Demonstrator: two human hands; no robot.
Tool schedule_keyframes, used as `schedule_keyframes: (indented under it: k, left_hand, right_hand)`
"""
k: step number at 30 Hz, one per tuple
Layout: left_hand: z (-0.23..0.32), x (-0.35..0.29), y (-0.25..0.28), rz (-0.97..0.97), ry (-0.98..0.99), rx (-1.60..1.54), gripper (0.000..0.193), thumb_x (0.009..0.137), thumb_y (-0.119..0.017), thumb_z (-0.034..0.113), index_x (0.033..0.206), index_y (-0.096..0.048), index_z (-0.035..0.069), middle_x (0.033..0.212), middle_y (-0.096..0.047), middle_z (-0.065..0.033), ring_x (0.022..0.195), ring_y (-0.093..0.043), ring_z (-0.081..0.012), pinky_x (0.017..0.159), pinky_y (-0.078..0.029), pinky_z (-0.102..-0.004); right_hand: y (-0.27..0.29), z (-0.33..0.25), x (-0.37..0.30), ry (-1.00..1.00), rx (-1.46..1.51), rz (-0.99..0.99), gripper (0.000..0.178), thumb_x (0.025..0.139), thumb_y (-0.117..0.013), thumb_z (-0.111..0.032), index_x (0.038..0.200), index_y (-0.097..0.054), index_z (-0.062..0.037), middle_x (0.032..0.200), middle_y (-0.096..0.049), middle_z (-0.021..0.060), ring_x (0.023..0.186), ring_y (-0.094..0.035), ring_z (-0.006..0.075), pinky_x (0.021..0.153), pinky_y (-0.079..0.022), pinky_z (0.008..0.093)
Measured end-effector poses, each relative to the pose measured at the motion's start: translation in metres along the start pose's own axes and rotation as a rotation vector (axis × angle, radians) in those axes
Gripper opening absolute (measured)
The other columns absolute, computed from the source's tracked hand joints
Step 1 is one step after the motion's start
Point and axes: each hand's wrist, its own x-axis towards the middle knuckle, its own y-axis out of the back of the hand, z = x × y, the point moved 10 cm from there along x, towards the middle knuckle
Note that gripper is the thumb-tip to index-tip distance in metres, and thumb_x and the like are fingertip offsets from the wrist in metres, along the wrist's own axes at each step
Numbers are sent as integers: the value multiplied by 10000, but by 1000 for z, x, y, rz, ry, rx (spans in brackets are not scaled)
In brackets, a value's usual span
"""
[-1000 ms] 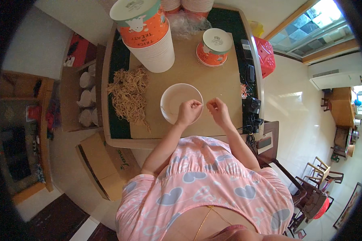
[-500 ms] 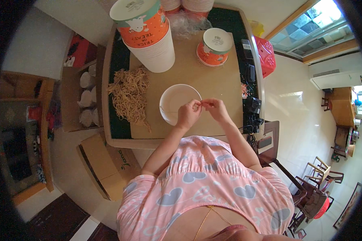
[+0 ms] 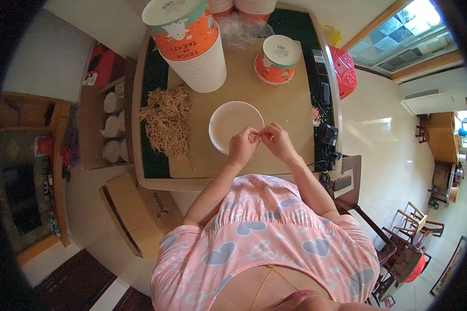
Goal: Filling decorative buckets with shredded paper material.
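A white-lined paper tub (image 3: 233, 116) stands on the brown board with its mouth toward me. At its right-hand near rim, my left hand (image 3: 244, 146) and my right hand (image 3: 278, 142) meet, both with fingertips pinched together. What they pinch is too small to make out. My left hand overlaps the tub's near edge; my right hand sits just outside the rim. To the left lies a tangled heap of beige strings (image 3: 167, 124).
Beyond the tub stand a tall stack of orange-and-white paper tubs (image 3: 194, 65) and a shorter upturned tub (image 3: 276, 67). Crumpled clear plastic (image 3: 238, 30) lies at the back. Black adapters and cables (image 3: 328, 136) line the right table edge. A cardboard box (image 3: 140, 215) sits at left.
The tub has shifted slightly away from me and to the right, and its mouth has turned a little. Both hands stay pinched near its rim, with the right hand slightly farther away.
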Motion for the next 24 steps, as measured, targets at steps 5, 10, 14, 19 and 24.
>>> schedule_keyframes:
  k: [5, 10, 14, 19, 24]
  left_hand:
    - [-3, 1, -4, -34, 41, -16, 120, 750, -677, 126, 832, -633, 50, 526, -475, -20, 470, -428, -91, 452, -368, -269]
    - [-1, 3, -3, -35, -5, -62, 103, 770, -651, 105, 860, -644, 56, 562, -515, -41, 493, -456, -97, 475, -390, -268]
    - [24, 1, 5, 31, -272, 17, 89, 765, -649, 98, 854, -643, 90, 649, -580, -69, 535, -542, -165, 514, -432, -307]
    - [21, 2, 3, 12, -201, 183, 63, 750, -632, 94, 806, -606, 106, 745, -597, -74, 683, -605, -268, 574, -481, -376]
    - [22, 2, 8, 31, -184, 122, 61, 748, -635, 90, 806, -615, 92, 753, -577, -76, 664, -596, -262, 569, -478, -366]
  right_hand:
    - [-2, 10, 4, 16, 51, -73, 101, 763, -610, -54, 859, -641, -44, 786, -552, 120, 702, -566, 243, 629, -465, 320]
    - [-9, 20, 5, -22, 108, -196, 92, 822, -584, -72, 888, -611, -14, 852, -561, 74, 766, -560, 155, 649, -459, 266]
    - [-12, 23, 5, -83, 151, -235, 98, 829, -590, -85, 892, -610, -12, 867, -569, 72, 768, -562, 157, 665, -458, 267]
    - [-5, 14, 9, -40, 82, -163, 95, 805, -611, -89, 866, -635, -20, 804, -586, 111, 693, -575, 198, 621, -466, 314]
    - [-4, 12, 8, -22, 61, -129, 100, 785, -622, -83, 863, -639, -22, 793, -592, 111, 683, -580, 203, 613, -466, 314]
